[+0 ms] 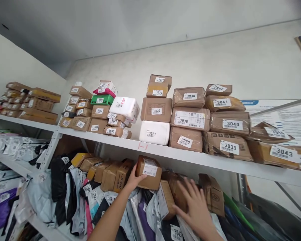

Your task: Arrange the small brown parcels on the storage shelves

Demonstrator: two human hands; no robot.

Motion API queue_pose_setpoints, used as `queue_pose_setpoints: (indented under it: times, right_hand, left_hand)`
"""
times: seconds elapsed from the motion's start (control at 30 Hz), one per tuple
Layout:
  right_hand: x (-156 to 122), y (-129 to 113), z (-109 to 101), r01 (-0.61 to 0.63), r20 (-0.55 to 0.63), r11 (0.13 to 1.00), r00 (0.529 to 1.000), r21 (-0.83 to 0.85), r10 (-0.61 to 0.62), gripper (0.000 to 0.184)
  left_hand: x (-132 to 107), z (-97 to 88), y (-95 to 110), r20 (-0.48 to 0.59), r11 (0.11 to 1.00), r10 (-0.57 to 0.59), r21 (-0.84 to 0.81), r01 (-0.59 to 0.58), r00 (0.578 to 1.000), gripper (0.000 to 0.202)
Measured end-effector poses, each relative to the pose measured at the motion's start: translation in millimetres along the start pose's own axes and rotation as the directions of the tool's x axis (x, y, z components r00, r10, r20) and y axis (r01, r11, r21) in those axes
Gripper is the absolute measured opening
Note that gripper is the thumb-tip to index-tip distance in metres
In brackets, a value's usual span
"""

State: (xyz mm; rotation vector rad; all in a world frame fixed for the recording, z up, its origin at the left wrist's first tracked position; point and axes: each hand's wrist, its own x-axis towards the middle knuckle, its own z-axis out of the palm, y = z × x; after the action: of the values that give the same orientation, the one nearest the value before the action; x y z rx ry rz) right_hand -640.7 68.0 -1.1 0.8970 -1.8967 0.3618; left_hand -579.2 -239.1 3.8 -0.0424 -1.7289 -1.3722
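My left hand (pixel 133 180) grips a small brown taped box (pixel 148 172) with a white label, holding it up just under the top shelf board. My right hand (pixel 194 204) lies open with fingers spread on brown parcels (pixel 177 190) in the second shelf row. Around both hands stand more cardboard boxes (pixel 110 174) and plastic mailer bags (pixel 150 214) packed upright.
The white top shelf (pixel 145 149) carries numbered parcels, such as 3021 (pixel 154 133), 3035 (pixel 186 139) and 3039 (pixel 227 145). Another shelf at the left (pixel 25 122) holds brown boxes, with grey mailers (pixel 12 147) below. A poster (pixel 288 118) hangs at the right wall.
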Motion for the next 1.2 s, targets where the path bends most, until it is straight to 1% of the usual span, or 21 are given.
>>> queue_pose_setpoints:
  times: [0.03,0.07,0.1,0.13,0.17,0.23,0.3,0.37,0.43,0.47,0.53,0.63,0.7,0.83,0.93,1.07,1.13,1.2]
  right_hand:
    - [2.2,-9.6,1.6,0.052,0.085,0.998,0.995,-0.024,-0.049,0.06]
    - [5.2,-17.2,3.6,0.073,0.145,0.996,0.987,-0.051,-0.064,0.053]
    - [8.7,-22.8,6.0,0.062,0.17,0.994,0.984,-0.088,-0.046,0.047]
    - [12.0,-26.5,8.7,0.037,0.165,0.991,0.986,-0.127,-0.016,0.044]
    - [14.6,-28.8,11.8,0.013,0.146,0.987,0.989,-0.159,0.011,0.043]
    - [16.1,-30.1,18.7,-0.015,0.105,0.981,0.994,-0.192,0.036,0.046]
    - [11.4,-28.8,25.8,-0.002,0.053,0.98,0.999,-0.2,0.013,0.054]
    - [2.2,-26.4,30.8,0.057,-0.033,0.976,0.997,-0.211,-0.065,0.062]
    - [-7.7,-24.1,32.4,0.122,-0.147,0.963,0.976,-0.239,-0.16,0.067]
    - [-11.7,-23.4,31.7,0.145,-0.198,0.955,0.959,-0.259,-0.2,0.067]
    - [-16.5,-23.0,28.1,0.172,-0.269,0.938,0.928,-0.302,-0.257,0.064]
    - [-16.6,-24.4,20.7,0.193,-0.307,0.917,0.901,-0.348,-0.307,0.062]
    - [-14.4,-25.9,16.4,0.197,-0.319,0.913,0.893,-0.358,-0.317,0.063]
    - [-10.8,-30.4,11.3,0.222,-0.316,0.911,0.887,-0.346,-0.336,0.063]
    - [-9.1,-35.5,11.7,0.226,-0.319,0.917,0.887,-0.328,-0.333,0.062]
    - [-6.7,-40.9,18.3,0.201,-0.31,0.935,0.905,-0.29,-0.291,0.064]
    - [-5.3,-42.4,22.1,0.198,-0.277,0.944,0.922,-0.265,-0.271,0.065]
    - [-3.9,-43.9,24.3,0.188,-0.242,0.95,0.938,-0.248,-0.248,0.067]
  left_hand:
    - [-1.0,-3.6,-2.6,0.007,1.0,0.001,-0.015,-0.001,1.0,0.082]
    - [-1.9,-7.4,-4.2,0.001,1.0,0.001,-0.019,-0.001,1.0,0.077]
    - [-3.0,-10.9,-4.6,-0.019,1.0,-0.004,-0.01,0.004,1.0,0.075]
    - [-4.2,-13.5,-3.8,-0.05,1.0,-0.011,0.007,0.012,0.999,0.075]
    - [-6.0,-14.9,-1.8,-0.087,0.999,-0.017,0.028,0.019,0.996,0.08]
    - [-11.6,-12.7,5.8,-0.151,0.997,-0.02,0.074,0.031,0.988,0.095]
    - [-19.8,-4.0,17.0,-0.223,0.984,-0.024,0.167,0.063,0.974,0.103]
    - [-28.0,8.7,29.7,-0.315,0.937,-0.021,0.324,0.129,0.949,0.101]
    - [-33.4,21.5,41.6,-0.394,0.856,-0.002,0.475,0.205,0.919,0.093]
    - [-34.5,26.7,46.8,-0.414,0.822,-0.004,0.516,0.239,0.91,0.089]
    - [-33.6,33.2,55.2,-0.438,0.789,-0.044,0.536,0.301,0.898,0.082]
    - [-28.8,32.2,62.1,-0.473,0.781,-0.123,0.497,0.379,0.872,0.079]
    - [-27.5,25.7,62.5,-0.468,0.779,-0.143,0.491,0.391,0.872,0.081]
    - [-35.1,6.5,56.9,-0.383,0.784,-0.136,0.521,0.336,0.914,0.085]
    - [-44.2,-6.4,53.5,-0.339,0.788,-0.146,0.529,0.317,0.929,0.089]
    - [-49.8,-19.2,55.6,-0.284,0.778,-0.193,0.538,0.323,0.939,0.097]
    - [-50.2,-24.6,58.8,-0.265,0.765,-0.229,0.546,0.342,0.937,0.1]
    - [-50.8,-29.4,63.3,-0.269,0.744,-0.259,0.556,0.37,0.927,0.102]
